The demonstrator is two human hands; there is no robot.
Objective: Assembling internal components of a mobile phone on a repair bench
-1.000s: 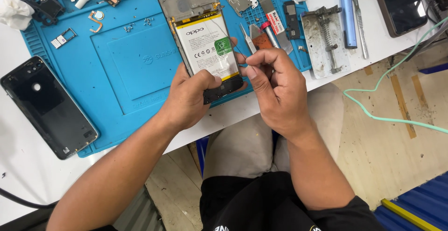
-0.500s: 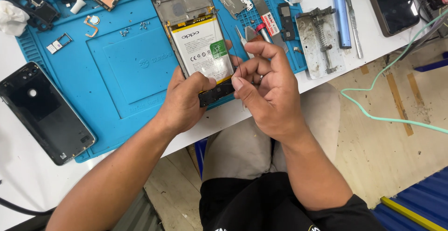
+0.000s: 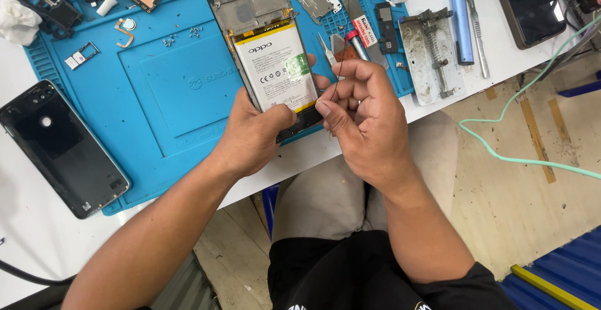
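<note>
Covering most of the white table (image 3: pixel 37 235), the blue repair mat (image 3: pixel 169 97) carries an opened phone (image 3: pixel 266 47), battery up, at its near edge. A black back cover (image 3: pixel 59 147) lies at the mat's left edge, half on the table. The left hand (image 3: pixel 253 135) wraps its fingers around the phone's lower end. The right hand (image 3: pixel 363 116) pinches a thin dark wire (image 3: pixel 340 66) between thumb and forefinger, just beside the phone's bottom corner.

Bright, even light; sharp focus.
</note>
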